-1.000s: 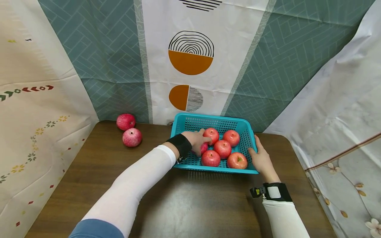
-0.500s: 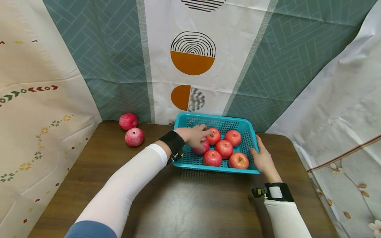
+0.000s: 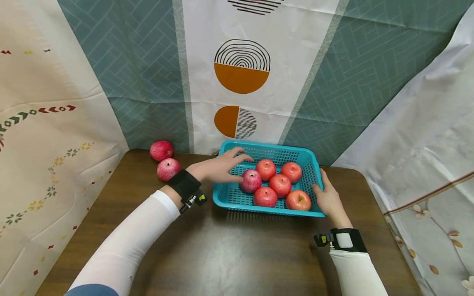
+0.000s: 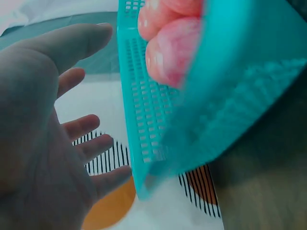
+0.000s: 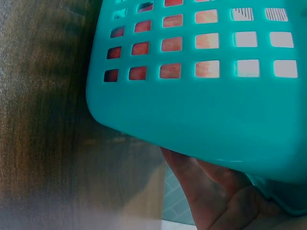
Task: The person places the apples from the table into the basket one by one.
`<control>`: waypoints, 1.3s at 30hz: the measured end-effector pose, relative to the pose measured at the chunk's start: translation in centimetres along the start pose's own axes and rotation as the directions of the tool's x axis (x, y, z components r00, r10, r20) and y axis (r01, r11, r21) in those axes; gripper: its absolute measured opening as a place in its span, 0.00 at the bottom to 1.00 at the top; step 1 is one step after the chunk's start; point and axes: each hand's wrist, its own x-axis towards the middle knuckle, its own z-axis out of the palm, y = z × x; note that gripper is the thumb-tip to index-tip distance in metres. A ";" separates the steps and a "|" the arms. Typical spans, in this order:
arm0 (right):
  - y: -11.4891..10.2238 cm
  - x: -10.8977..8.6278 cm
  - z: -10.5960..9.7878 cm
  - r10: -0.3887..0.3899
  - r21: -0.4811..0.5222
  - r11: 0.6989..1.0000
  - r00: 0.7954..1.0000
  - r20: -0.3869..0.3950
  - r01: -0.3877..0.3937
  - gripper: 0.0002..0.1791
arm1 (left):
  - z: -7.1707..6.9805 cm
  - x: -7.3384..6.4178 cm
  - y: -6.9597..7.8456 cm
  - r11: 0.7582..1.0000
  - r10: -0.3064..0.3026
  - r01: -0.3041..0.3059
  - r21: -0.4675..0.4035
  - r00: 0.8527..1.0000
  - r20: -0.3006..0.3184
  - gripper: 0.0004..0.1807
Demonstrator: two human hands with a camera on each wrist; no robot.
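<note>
A turquoise plastic basket (image 3: 229, 202) stands on the table with several apples inside. The darker, speckled apple (image 3: 250, 181) lies at the left of the group; a lighter red apple (image 3: 298, 200) lies near the front right corner. Above the basket's left rim is my left hand (image 3: 217, 167), fingers spread and holding nothing; its thumb tip appears close to the speckled apple. In the left wrist view this hand (image 4: 53, 129) is beside the basket, palm bare. My right hand (image 3: 329, 200) grips the basket's right rim, thumb inside. The right wrist view shows its fingers (image 5: 192, 184) under the rim.
Two more dark red apples sit on the wooden table (image 3: 229, 255) at the back left: one (image 3: 161, 151) by the curtain, the other (image 3: 168, 169) just in front, near my left wrist. A patterned curtain (image 3: 240, 24) hangs behind the table, with pale cloths at both sides.
My left hand has let go of the speckled apple inside the basket and drawn back leftward, its fingers spreading. The right hand keeps its grip on the rim.
</note>
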 end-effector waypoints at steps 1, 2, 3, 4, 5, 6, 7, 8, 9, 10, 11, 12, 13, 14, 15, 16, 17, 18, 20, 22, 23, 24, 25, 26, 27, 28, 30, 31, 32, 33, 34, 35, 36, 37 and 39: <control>0.0 0.0 0.0 0.000 -0.001 1.000 1.000 -0.001 0.000 0.36 | 0.0 -0.5 -0.4 1.000 0.012 -0.012 0.011 1.000 -0.022 0.36; 0.0 0.0 0.0 0.001 -0.001 1.000 1.000 0.000 -0.001 0.36 | 0.0 -1.0 -0.8 1.000 0.021 -0.020 0.024 0.999 -0.043 0.36; 0.0 0.0 0.0 0.001 0.001 1.000 1.000 0.002 -0.001 0.36 | -0.1 -1.5 -1.1 0.999 0.025 -0.024 0.027 0.998 -0.061 0.37; 0.0 0.0 0.0 0.000 0.002 1.000 1.000 0.004 0.000 0.36 | -0.2 -2.0 -1.4 0.999 0.028 -0.025 0.033 0.997 -0.079 0.37; 0.0 0.0 0.0 0.000 0.001 1.000 1.000 0.003 0.000 0.36 | -0.3 -2.6 -1.6 0.999 0.029 -0.025 0.039 0.995 -0.098 0.37; 0.1 0.0 -0.1 0.001 0.001 1.000 1.000 0.003 -0.001 0.36 | -0.5 -3.2 -1.9 0.999 0.031 -0.027 0.035 0.993 -0.117 0.38; 0.1 -0.1 -0.1 0.003 0.003 1.000 1.000 0.004 -0.003 0.36 | -0.7 -3.8 -2.1 0.999 0.031 -0.027 0.028 0.990 -0.136 0.38; 0.1 -0.1 -0.1 0.004 0.006 1.000 1.000 0.005 -0.004 0.36 | -0.8 -4.4 -2.3 1.000 0.024 -0.022 0.018 0.987 -0.158 0.39; 0.2 -0.1 -0.1 0.004 0.007 1.000 1.000 0.005 -0.004 0.36 | -1.0 -5.1 -2.6 1.000 0.020 -0.019 0.007 0.984 -0.178 0.39; 0.2 -0.1 -0.2 0.002 0.007 1.000 1.000 0.004 -0.002 0.37 | -1.2 -5.7 -2.9 1.000 0.016 -0.017 -0.004 0.980 -0.199 0.39; 0.3 -0.1 -0.2 0.001 0.008 1.000 1.000 0.001 -0.001 0.37 | -1.3 -6.3 -3.2 1.000 0.011 -0.014 -0.011 0.976 -0.217 0.40; 0.3 -0.1 -0.2 -0.002 0.009 1.000 1.000 0.000 0.002 0.37 | -1.4 -7.0 -3.6 1.000 0.004 -0.008 -0.016 0.972 -0.235 0.40; 0.3 -0.1 -0.3 -0.007 0.008 1.000 1.000 -0.002 0.007 0.37 | -1.4 -7.6 -4.0 1.000 -0.007 0.002 -0.019 0.967 -0.253 0.40; 0.3 0.0 -0.3 -0.010 0.007 1.000 1.000 -0.004 0.010 0.37 | -1.4 -8.2 -4.6 1.000 -0.018 0.014 -0.019 0.963 -0.267 0.39; 0.3 0.0 -0.3 -0.014 0.004 1.000 1.000 -0.006 0.014 0.37 | -1.5 -8.8 -5.1 1.000 -0.027 0.024 -0.017 0.960 -0.279 0.39; 0.3 0.0 -0.3 -0.016 0.004 1.000 1.000 -0.008 0.016 0.37 | -1.5 -9.4 -5.7 0.999 -0.039 0.036 -0.017 0.957 -0.289 0.40; 0.3 0.0 -0.2 -0.017 0.004 1.000 1.000 -0.007 0.017 0.37 | -1.6 -10.1 -6.2 0.999 -0.053 0.049 -0.020 0.954 -0.296 0.40; 0.2 0.0 -0.2 -0.017 0.003 1.000 1.000 -0.007 0.017 0.37 | -1.6 -10.7 -6.7 0.998 -0.069 0.065 -0.023 0.951 -0.303 0.40; 0.1 0.1 -0.1 -0.016 0.004 1.000 1.000 -0.005 0.016 0.37 | -1.7 -11.9 -7.7 0.995 -0.100 0.095 -0.033 0.944 -0.314 0.41; 0.0 0.1 0.0 -0.018 0.004 1.000 1.000 -0.005 0.018 0.37 | -1.8 -12.9 -8.6 0.991 -0.137 0.131 -0.039 0.937 -0.323 0.41; 0.0 0.1 0.0 -0.016 0.006 1.000 1.000 -0.003 0.016 0.37 | -1.8 -13.4 -9.0 0.988 -0.153 0.148 -0.038 0.933 -0.326 0.42; 0.0 0.1 0.0 -0.015 0.006 1.000 1.000 -0.004 0.015 0.37 | -1.7 -13.7 -9.5 0.986 -0.165 0.164 -0.030 0.930 -0.328 0.42; 0.0 0.1 0.0 -0.015 0.006 1.000 1.000 -0.005 0.015 0.37 | -1.5 -14.1 -10.0 0.983 -0.177 0.180 -0.021 0.927 -0.330 0.43; 0.0 0.1 0.1 -0.013 0.006 1.000 1.000 -0.004 0.013 0.37 | -1.3 -14.4 -10.5 0.980 -0.190 0.197 -0.011 0.925 -0.330 0.43; 0.0 0.1 0.1 -0.012 0.006 1.000 1.000 -0.001 0.012 0.36 | -1.1 -14.7 -10.9 0.976 -0.206 0.217 -0.003 0.922 -0.329 0.44; 0.1 0.1 0.1 -0.010 0.007 1.000 1.000 0.001 0.010 0.36 | -0.9 -14.8 -11.4 0.972 -0.221 0.235 0.004 0.919 -0.326 0.44; 0.1 0.1 0.1 -0.010 0.007 1.000 1.000 0.005 0.010 0.36 | -0.5 -15.0 -12.2 0.962 -0.257 0.274 0.009 0.913 -0.316 0.45; 0.1 0.1 0.0 -0.009 0.008 1.000 1.000 0.008 0.009 0.36 | -0.3 -15.1 -12.5 0.956 -0.277 0.294 0.007 0.909 -0.310 0.46; 0.1 0.1 0.0 -0.008 0.011 1.000 1.000 0.010 0.008 0.36 | -0.1 -15.1 -12.8 0.950 -0.297 0.313 0.004 0.905 -0.305 0.47; 0.1 0.0 0.0 -0.007 0.015 1.000 1.000 0.013 0.007 0.36 | 0.0 -15.1 -13.1 0.945 -0.311 0.327 0.003 0.902 -0.298 0.47; 0.0 0.0 0.0 -0.006 0.020 1.000 1.000 0.015 0.005 0.36 | 0.2 -15.0 -13.4 0.940 -0.326 0.342 0.004 0.898 -0.295 0.47; 0.0 0.0 0.0 -0.004 0.024 1.000 1.000 0.015 0.004 0.36 | 0.3 -15.0 -13.6 0.936 -0.336 0.353 0.006 0.895 -0.293 0.47; 0.0 -0.1 0.0 -0.003 0.026 1.000 1.000 0.014 0.003 0.36 | 0.4 -14.9 -13.8 0.933 -0.341 0.360 0.010 0.893 -0.292 0.47; 0.0 -0.1 0.0 0.000 0.025 1.000 1.000 0.014 0.000 0.36 | 0.6 -14.9 -14.0 0.929 -0.348 0.369 0.018 0.890 -0.294 0.46; 0.0 -0.2 0.1 0.006 0.022 1.000 1.000 0.015 -0.006 0.36 | 0.8 -14.7 -14.3 0.922 -0.361 0.386 0.029 0.884 -0.296 0.46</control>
